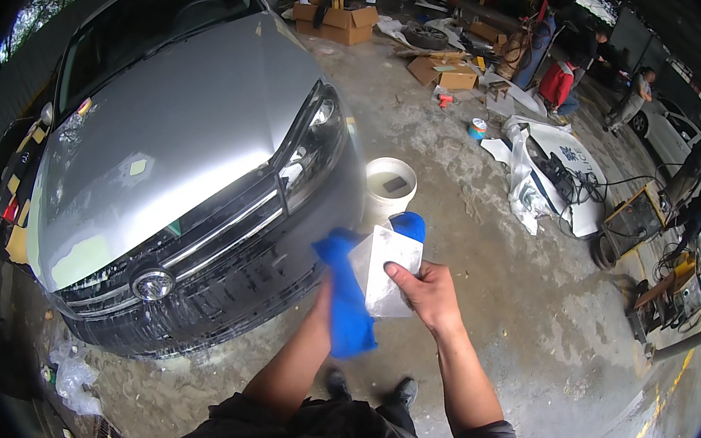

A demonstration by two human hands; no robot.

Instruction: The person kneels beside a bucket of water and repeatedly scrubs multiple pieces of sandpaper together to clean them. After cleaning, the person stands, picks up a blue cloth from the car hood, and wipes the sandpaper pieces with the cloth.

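A blue cloth (348,297) hangs from my left hand (325,296), blurred at its edges; the cloth hides most of the fingers, which appear closed on it. My right hand (430,292) grips a thin, flat, whitish-grey sheet (392,267), with the thumb pressed on its near face. Behind the sheet's top edge shows a blue rounded piece (409,224), whose kind I cannot make out. Both hands are close together in front of my body. To their left stands a silver car (207,108) with pale green patches on its bonnet and front corner.
A white bucket (369,188) of cloudy liquid, with a dark block in it, stands beyond my hands near the bumper. Cardboard boxes (348,24), a tin (477,129), a white panel (576,171) and a metal-framed cart (634,218) lie farther off. Several people are at the right.
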